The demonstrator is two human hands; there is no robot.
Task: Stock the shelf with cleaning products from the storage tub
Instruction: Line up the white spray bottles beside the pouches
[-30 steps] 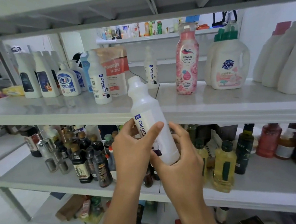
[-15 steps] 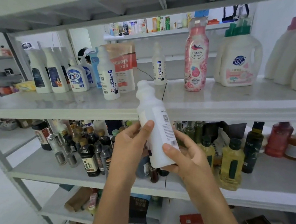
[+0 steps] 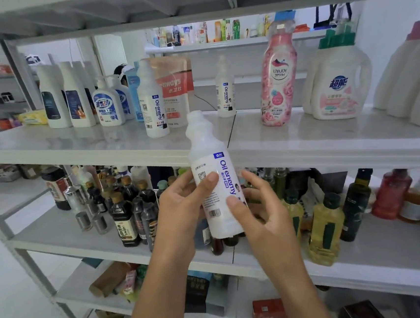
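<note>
Your shelf (image 3: 330, 144) runs 9 to 3; its front edge passes behind the held bottle's shoulder. There's bare board at 12, between the standing white bottle (image 3: 152, 100) at 11 and the pink bottle (image 3: 279, 80) at 1. The green-capped jug (image 3: 337, 85) is out toward 2. The Oil enemy bottle (image 3: 211, 169) is dead centre, slightly tilted, cap toward 12. Your left hand (image 3: 180, 213) wraps it from 9, thumb on the label. Your right hand (image 3: 263, 215) grips the lower body from 4.

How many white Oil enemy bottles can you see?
3. The held bottle is between the left hand and right hand; the front shelf bottle stands by the orange pouch; the rear bottle stands left of the pink bottle. More may be hidden.
</note>
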